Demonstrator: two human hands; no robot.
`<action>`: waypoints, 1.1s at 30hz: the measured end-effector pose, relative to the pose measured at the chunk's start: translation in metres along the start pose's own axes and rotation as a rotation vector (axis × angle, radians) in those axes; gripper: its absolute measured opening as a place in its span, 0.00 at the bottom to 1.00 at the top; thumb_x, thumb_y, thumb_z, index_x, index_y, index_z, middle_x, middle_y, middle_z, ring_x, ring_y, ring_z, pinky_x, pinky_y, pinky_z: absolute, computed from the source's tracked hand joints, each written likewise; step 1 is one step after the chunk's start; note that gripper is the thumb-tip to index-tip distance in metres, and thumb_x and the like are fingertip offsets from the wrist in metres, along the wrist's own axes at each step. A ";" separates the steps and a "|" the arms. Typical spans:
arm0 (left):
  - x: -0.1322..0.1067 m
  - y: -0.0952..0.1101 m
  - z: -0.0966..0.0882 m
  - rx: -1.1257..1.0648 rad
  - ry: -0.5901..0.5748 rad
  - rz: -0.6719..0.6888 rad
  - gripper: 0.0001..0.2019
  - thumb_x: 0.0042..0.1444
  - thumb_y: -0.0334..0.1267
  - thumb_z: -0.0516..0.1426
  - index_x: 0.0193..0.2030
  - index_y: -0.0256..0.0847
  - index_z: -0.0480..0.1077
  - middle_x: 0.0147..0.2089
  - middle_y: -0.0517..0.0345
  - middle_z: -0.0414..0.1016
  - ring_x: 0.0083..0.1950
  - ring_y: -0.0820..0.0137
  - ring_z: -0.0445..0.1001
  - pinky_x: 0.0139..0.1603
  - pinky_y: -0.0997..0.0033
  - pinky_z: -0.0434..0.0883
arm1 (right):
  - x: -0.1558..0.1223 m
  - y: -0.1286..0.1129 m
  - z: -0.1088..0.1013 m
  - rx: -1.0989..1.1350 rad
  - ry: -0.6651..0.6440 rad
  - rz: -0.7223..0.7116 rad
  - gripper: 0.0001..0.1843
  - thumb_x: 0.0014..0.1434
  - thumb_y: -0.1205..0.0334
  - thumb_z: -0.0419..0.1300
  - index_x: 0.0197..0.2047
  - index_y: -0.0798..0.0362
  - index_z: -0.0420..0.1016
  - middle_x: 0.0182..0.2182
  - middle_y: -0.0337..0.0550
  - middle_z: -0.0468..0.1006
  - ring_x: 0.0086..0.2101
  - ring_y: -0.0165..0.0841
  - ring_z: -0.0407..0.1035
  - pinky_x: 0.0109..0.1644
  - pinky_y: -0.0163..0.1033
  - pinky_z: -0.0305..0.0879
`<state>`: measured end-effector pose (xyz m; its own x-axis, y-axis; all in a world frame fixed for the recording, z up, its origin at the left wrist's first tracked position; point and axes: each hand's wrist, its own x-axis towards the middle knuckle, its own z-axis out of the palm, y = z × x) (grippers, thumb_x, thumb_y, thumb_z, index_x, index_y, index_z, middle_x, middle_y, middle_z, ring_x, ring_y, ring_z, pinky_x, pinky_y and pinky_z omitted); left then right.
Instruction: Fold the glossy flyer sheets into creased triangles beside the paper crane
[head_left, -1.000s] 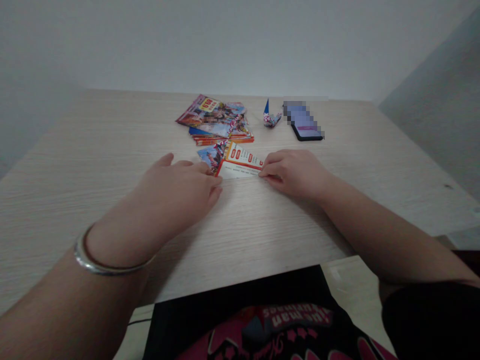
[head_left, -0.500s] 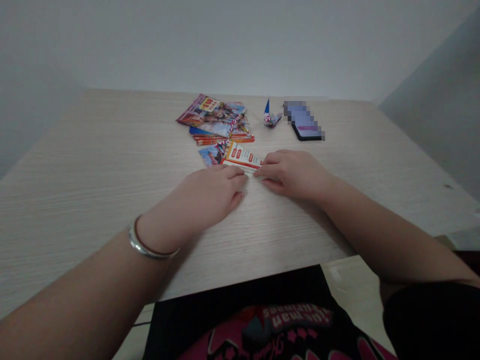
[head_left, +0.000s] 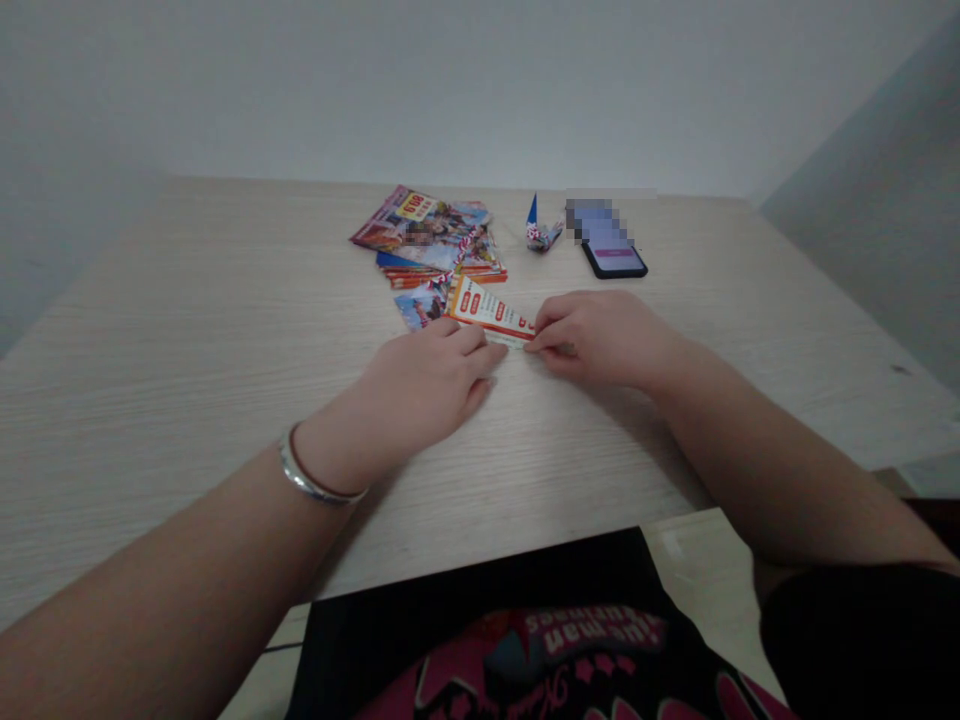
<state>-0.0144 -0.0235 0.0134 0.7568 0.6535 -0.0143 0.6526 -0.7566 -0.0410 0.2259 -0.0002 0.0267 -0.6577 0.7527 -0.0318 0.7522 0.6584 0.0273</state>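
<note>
A folded paper sheet (head_left: 491,310), white and orange with red printed labels, lies on the table between my hands. It narrows to a point at its right end. My left hand (head_left: 435,385) rests on its near left edge, fingers stretched and pressing down, thumb apart. With thumb and fingertips my right hand (head_left: 604,335) pinches the narrow right tip. A blue picture-printed part (head_left: 415,306) of paper sticks out at the left of the sheet, beyond my left fingers. My fingers hide part of the near edge.
Behind the sheet lies a stack of colourful printed leaflets (head_left: 420,235). Right of it stands a small folded-paper figure (head_left: 538,232) with a blue point. A phone (head_left: 611,245) lies farther right, its screen lit. The pale wooden table (head_left: 187,270) meets a wall (head_left: 480,90) at the back.
My right hand has slid slightly right along the sheet to its tip. My left fingers have shifted a little right along the near edge, and the view has moved slightly.
</note>
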 end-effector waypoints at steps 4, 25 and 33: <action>0.001 0.001 0.003 0.031 0.042 -0.011 0.21 0.75 0.40 0.46 0.65 0.39 0.73 0.56 0.44 0.77 0.57 0.53 0.73 0.57 0.54 0.70 | -0.003 0.005 -0.007 -0.024 -0.049 0.060 0.15 0.66 0.61 0.59 0.46 0.48 0.89 0.45 0.43 0.87 0.39 0.35 0.76 0.36 0.40 0.56; 0.005 0.002 0.004 0.048 0.076 -0.015 0.22 0.74 0.42 0.47 0.67 0.44 0.74 0.53 0.43 0.77 0.53 0.51 0.72 0.53 0.52 0.69 | -0.005 0.014 -0.007 0.082 0.035 -0.035 0.14 0.66 0.64 0.59 0.46 0.51 0.88 0.47 0.44 0.87 0.46 0.38 0.78 0.47 0.42 0.67; -0.004 -0.007 -0.012 -0.003 -0.035 -0.070 0.21 0.74 0.42 0.45 0.50 0.43 0.81 0.48 0.46 0.78 0.49 0.58 0.75 0.49 0.59 0.70 | -0.009 0.010 -0.008 0.051 -0.008 -0.011 0.13 0.64 0.65 0.61 0.45 0.50 0.88 0.49 0.43 0.87 0.46 0.39 0.78 0.45 0.42 0.66</action>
<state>-0.0217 -0.0212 0.0255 0.7073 0.7054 -0.0464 0.7043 -0.7088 -0.0398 0.2387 0.0000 0.0351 -0.6657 0.7452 -0.0396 0.7462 0.6653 -0.0245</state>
